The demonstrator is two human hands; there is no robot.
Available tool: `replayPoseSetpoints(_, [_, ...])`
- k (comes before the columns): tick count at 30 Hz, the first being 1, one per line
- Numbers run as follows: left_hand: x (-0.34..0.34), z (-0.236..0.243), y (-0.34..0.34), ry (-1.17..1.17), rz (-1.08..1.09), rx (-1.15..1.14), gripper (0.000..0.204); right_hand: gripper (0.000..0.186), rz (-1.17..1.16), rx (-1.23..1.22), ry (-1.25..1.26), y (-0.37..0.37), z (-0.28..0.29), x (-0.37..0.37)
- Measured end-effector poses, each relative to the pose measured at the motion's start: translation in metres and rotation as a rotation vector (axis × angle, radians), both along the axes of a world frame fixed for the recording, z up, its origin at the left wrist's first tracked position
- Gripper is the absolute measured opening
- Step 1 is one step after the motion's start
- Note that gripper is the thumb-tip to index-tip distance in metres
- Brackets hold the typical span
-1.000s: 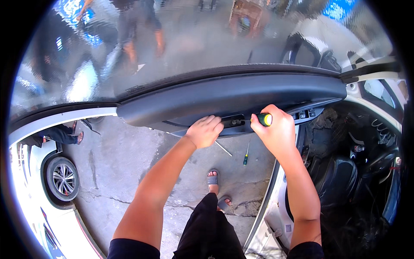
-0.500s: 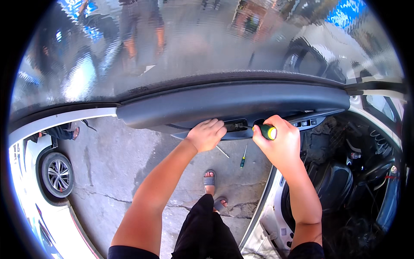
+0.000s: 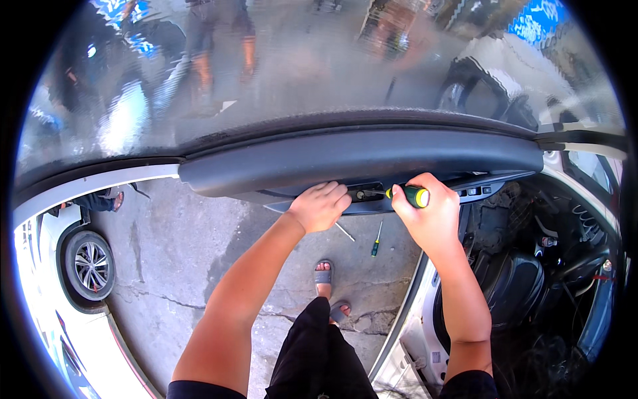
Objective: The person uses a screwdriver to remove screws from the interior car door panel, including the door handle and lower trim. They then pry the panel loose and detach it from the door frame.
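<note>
My right hand (image 3: pixel 430 207) is closed round the green and yellow handle of a screwdriver (image 3: pixel 413 195). The shaft points left into a dark recess (image 3: pixel 365 193) in the black door panel (image 3: pixel 359 156); where the tip rests is too small to make out. At the left end of the recess, my left hand (image 3: pixel 320 207) lies against the panel with its fingers curled together. Their tips are hidden, so what they grip does not show.
On the concrete floor lie a second screwdriver (image 3: pixel 377 241) and a thin metal rod (image 3: pixel 345 232). The car's open doorway with a black seat (image 3: pixel 515 286) is at right. A white car's wheel (image 3: pixel 90 266) stands at left. Window switches (image 3: pixel 480 191) sit beside my right hand.
The screwdriver has tilted, so more of its handle's side and shaft shows. My right hand has turned slightly with it, while my left hand has stayed nearly still.
</note>
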State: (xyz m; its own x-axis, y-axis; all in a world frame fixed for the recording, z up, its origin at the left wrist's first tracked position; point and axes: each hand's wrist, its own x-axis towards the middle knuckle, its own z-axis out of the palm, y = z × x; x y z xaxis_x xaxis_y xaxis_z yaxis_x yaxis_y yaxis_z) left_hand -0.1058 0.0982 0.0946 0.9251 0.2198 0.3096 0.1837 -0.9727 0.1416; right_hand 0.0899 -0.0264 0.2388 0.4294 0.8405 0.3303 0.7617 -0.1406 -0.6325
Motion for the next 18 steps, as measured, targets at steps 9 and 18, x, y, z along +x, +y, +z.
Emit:
replayPoseSetpoints(9, [0.003, 0.004, 0.002, 0.002, 0.006, -0.010, 0.032, 0.027, 0.035, -0.039, 0.130, 0.004, -0.011, -0.006])
replayPoseSetpoints(18, [0.001, -0.001, 0.005, 0.008, 0.013, -0.006, 0.032, 0.027, 0.003, -0.004, -0.171, -0.001, 0.002, 0.003])
